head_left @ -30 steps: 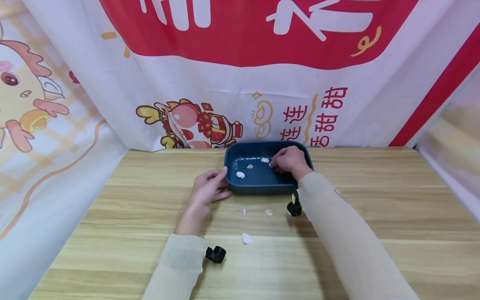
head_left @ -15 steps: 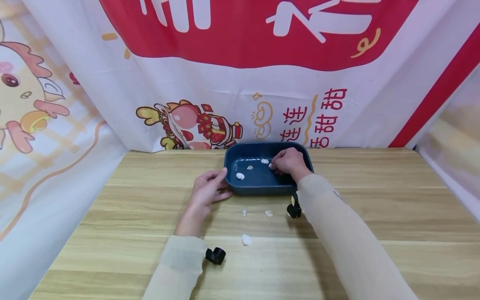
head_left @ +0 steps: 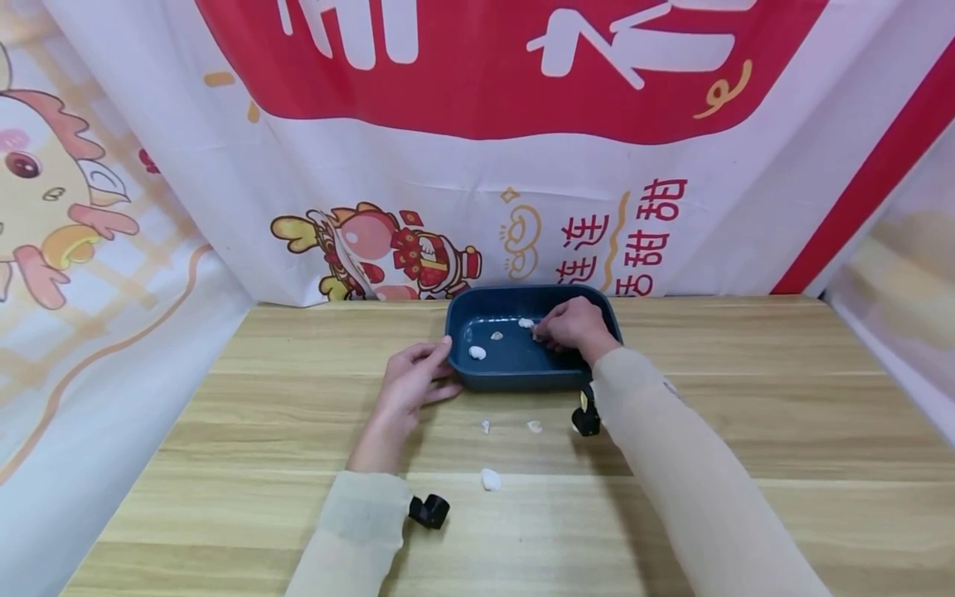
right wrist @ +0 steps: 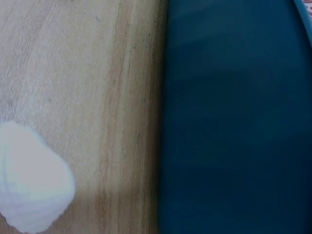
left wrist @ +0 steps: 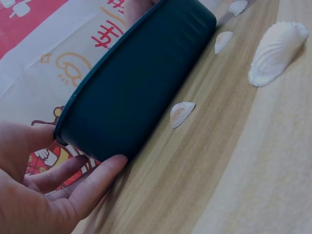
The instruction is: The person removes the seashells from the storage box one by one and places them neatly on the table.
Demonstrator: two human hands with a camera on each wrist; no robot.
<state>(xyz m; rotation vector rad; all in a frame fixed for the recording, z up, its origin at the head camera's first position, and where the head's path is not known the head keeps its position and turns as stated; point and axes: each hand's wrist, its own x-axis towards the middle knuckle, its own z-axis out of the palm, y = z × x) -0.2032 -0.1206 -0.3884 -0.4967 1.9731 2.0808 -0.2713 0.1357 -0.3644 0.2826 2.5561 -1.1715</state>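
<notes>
Wooden table (head_left: pixel 746 431) | left hand (head_left: pixel 409 386) steadies tub (head_left: pixel 515 377) | right hand (head_left: pixel 574 325) inside

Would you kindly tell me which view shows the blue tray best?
The head view: the whole blue tray shows, with shells inside. The left wrist view shows only its outer side wall; the right wrist view shows only a close blue surface.

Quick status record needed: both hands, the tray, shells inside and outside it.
left hand: fingers rest against the left end wall of the dark blue rectangular plastic tray
right hand: inside the tray, fingers curled; what they hold is hidden
shells in tray: three visible, e.g. white shell
shells on wooden table: three, largest nearest the person
</notes>
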